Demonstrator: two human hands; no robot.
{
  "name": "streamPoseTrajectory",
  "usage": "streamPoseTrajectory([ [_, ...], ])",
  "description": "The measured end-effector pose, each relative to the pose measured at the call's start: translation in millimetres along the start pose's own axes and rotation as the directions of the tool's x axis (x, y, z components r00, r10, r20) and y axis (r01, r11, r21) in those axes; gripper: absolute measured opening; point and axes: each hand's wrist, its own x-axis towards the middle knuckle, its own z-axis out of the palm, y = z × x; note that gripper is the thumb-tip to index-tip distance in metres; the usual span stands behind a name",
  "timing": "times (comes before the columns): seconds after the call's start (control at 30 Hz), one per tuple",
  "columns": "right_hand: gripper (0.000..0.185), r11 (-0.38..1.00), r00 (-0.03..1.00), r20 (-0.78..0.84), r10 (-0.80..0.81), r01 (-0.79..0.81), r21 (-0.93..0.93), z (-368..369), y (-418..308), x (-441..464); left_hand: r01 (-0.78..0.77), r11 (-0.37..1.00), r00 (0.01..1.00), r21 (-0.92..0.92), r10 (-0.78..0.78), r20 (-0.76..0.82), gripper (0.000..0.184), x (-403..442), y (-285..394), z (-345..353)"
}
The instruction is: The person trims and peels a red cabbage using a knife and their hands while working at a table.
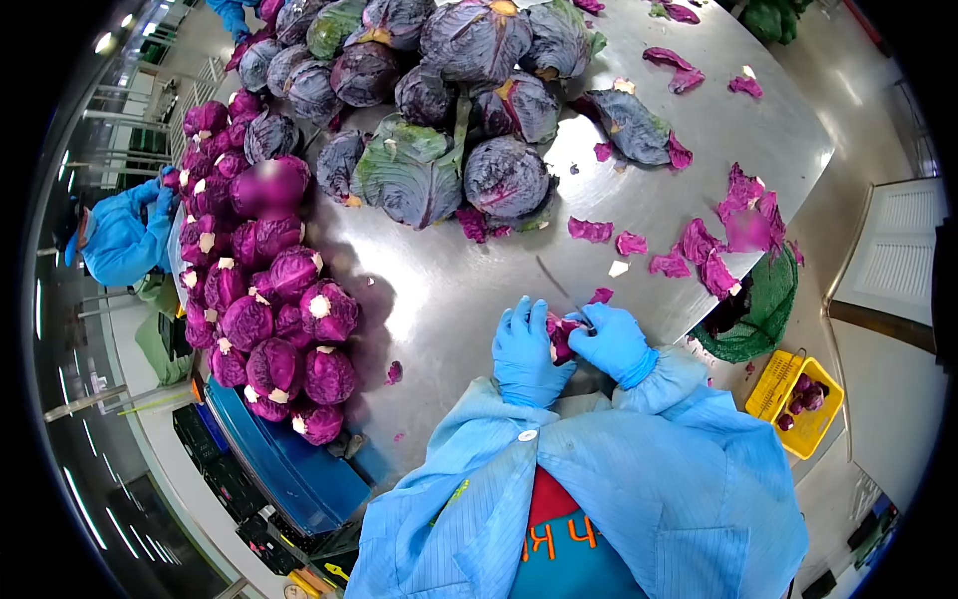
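Both my hands wear blue gloves, close together at the near side of the metal table. My left hand [529,357] is curled around a small red cabbage [561,339], mostly hidden between the two gloves. In my right hand [613,345] I grip a knife [561,281], its thin blade pointing up and left over the table; the handle is largely covered by my fingers. A purple leaf scrap [600,296] lies just beyond the right hand. Farther off, a pale cut piece [619,269] rests on the metal.
Trimmed red cabbages [273,369] are piled on the left, and untrimmed ones [507,177] at the back. Loose leaves [702,244] lie to the right, above a green net bag [763,314]. A yellow crate [824,423] stands beyond the edge. Another person [128,235] is at far left.
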Motion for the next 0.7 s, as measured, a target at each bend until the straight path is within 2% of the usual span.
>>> streamPoseTrajectory([
  [0.03,0.029,0.999,0.997,-0.075,0.027,-0.029,-0.031,-2,8,0,-0.044,0.999,0.998,0.014,0.044,-0.040,0.088,-2,3,-2],
  [0.07,0.028,0.996,0.987,-0.153,0.051,-0.061,-0.061,-2,20,1,-0.051,0.999,0.999,0.013,0.051,-0.002,0.090,-5,2,-7],
  [0.17,0.030,0.987,0.938,-0.326,0.119,-0.148,-0.064,-28,85,9,-0.145,0.985,0.989,-0.095,0.141,-0.048,0.093,-13,-15,-6],
  [0.2,0.037,0.970,0.923,-0.372,0.094,-0.170,-0.176,-45,86,9,-0.197,0.976,0.980,-0.090,0.193,-0.056,0.100,-15,-20,-5],
  [0.23,0.047,0.938,0.908,-0.414,0.065,-0.197,-0.284,-60,80,5,-0.186,0.978,0.982,-0.094,0.183,-0.042,0.103,-16,-20,-5],
  [0.33,0.062,0.967,0.805,-0.564,-0.183,0.042,-0.252,-61,50,7,-0.158,0.981,0.987,-0.110,0.159,0.003,0.111,-7,-13,-10],
  [0.37,0.066,0.978,0.878,-0.471,-0.090,-0.011,-0.208,-55,40,4,-0.134,0.985,0.990,-0.110,0.137,0.023,0.113,-4,-9,-13],
  [0.4,0.066,0.991,0.916,-0.385,-0.115,0.081,-0.104,-42,33,4,-0.108,0.988,0.993,-0.107,0.113,0.042,0.115,-2,-7,-15],
  [0.43,0.065,0.986,0.993,-0.114,0.030,-0.010,0.167,-25,37,7,-0.107,0.990,0.992,-0.091,0.112,0.053,0.114,-2,-7,-16],
  [0.47,0.066,0.903,0.994,0.109,0.030,-0.073,0.423,-6,36,12,-0.106,0.992,0.992,-0.074,0.111,0.064,0.113,-1,-8,-16],
  [0.53,0.059,0.793,0.956,0.287,-0.063,-0.127,0.596,14,20,14,-0.110,0.991,0.991,-0.070,0.115,0.068,0.110,1,-12,-17],
  [0.63,0.049,0.568,0.905,0.425,-0.006,-0.347,0.746,21,24,23,-0.108,0.988,0.992,-0.110,0.114,0.047,0.102,2,-19,-16],
  [0.67,0.042,0.474,0.916,0.399,-0.043,-0.333,0.815,23,24,24,-0.108,0.987,0.993,-0.118,0.113,0.034,0.099,3,-18,-16],
  [0.7,0.042,0.513,0.922,0.383,-0.060,-0.300,0.804,27,28,24,-0.110,0.986,0.993,-0.127,0.113,0.022,0.096,4,-17,-16],
])
